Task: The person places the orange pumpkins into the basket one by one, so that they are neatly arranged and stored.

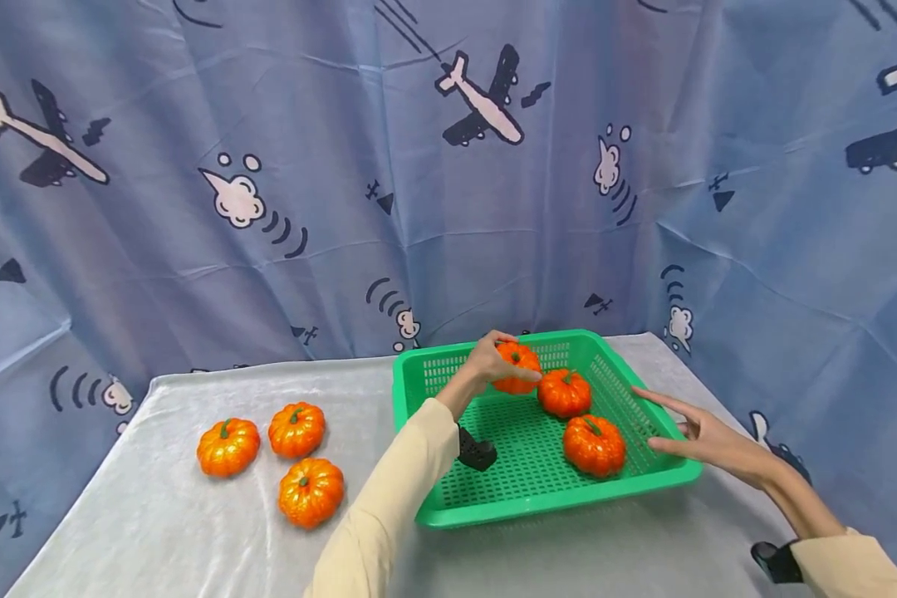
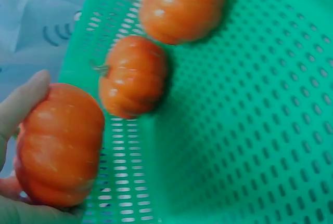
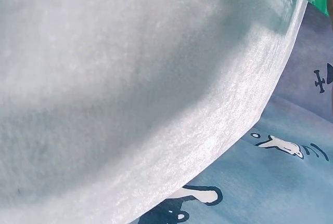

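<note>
My left hand [image 1: 484, 360] grips a small orange pumpkin [image 1: 517, 369] above the back part of a green plastic basket [image 1: 553, 505]. In the left wrist view, the thumb and fingers hold this pumpkin [image 2: 61, 146] from its sides. Two more pumpkins sit inside the basket: one at the back [image 1: 564, 394], next to the held one, and one toward the front right [image 1: 595, 447]. At the basket's right rim is my right hand [image 1: 718, 440], with fingers and thumb stretched out over the edge. The right wrist view leaves that hand almost wholly out of sight.
On the left of the white-covered table [image 1: 157, 531] lie three orange pumpkins: one leftmost [image 1: 227, 447], one behind [image 1: 296, 429] and one in front [image 1: 311, 492]. A blue curtain [image 1: 329, 208] with airplane prints hangs right behind the table and along its right side.
</note>
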The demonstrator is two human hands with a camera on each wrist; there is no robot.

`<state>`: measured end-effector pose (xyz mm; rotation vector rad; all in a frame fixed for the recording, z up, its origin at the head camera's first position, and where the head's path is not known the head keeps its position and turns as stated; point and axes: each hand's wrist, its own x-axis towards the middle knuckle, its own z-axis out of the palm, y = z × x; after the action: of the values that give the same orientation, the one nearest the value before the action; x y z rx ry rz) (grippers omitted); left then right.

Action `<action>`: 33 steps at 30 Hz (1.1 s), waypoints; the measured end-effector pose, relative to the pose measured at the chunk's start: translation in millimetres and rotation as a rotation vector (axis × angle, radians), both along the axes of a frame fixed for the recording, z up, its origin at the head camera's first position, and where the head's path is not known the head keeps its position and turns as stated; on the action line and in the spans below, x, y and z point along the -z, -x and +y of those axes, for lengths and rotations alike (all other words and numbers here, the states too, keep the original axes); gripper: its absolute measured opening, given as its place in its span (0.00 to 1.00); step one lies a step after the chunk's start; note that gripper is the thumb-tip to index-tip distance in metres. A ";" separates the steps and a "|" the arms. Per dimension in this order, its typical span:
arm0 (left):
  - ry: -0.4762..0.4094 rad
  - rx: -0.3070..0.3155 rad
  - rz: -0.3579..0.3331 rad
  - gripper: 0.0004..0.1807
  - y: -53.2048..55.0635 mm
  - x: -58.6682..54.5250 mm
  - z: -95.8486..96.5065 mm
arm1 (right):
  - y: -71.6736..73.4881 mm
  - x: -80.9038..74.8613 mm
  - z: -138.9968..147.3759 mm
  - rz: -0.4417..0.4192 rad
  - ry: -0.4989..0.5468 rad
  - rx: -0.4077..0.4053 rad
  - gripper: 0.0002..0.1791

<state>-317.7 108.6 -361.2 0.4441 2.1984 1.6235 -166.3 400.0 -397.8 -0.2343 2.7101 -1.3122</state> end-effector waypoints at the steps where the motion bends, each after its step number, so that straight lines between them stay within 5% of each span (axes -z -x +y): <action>1: 0.037 0.016 -0.010 0.35 -2.4 3.0 3.9 | -2.9 0.5 2.1 -0.001 0.003 0.000 0.35; 3: 0.110 0.040 -0.017 0.36 -5.7 7.5 10.1 | -4.4 0.1 5.7 0.007 0.006 -0.006 0.36; 7: 0.228 0.040 -0.010 0.35 1.7 9.2 1.0 | 23.4 -6.3 -1.8 0.022 0.018 -0.065 0.36; 10: 0.263 0.063 -0.025 0.36 3.1 12.3 0.5 | 29.7 -8.6 -3.0 0.010 0.027 -0.085 0.36; 18: 0.295 0.058 0.022 0.36 -12.6 29.0 23.7 | -2.6 1.1 10.7 -0.006 0.020 -0.015 0.36; 24: 0.384 0.000 0.082 0.37 -9.8 28.9 23.3 | -2.2 -2.6 7.1 0.023 0.008 -0.021 0.36; 33: 0.516 0.009 0.161 0.41 -16.0 26.4 25.7 | -3.8 1.8 6.3 0.000 -0.003 -0.016 0.36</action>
<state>-301.7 134.3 -387.6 0.4402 2.6092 0.9809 -162.6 406.3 -399.6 -0.2544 2.7039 -1.3043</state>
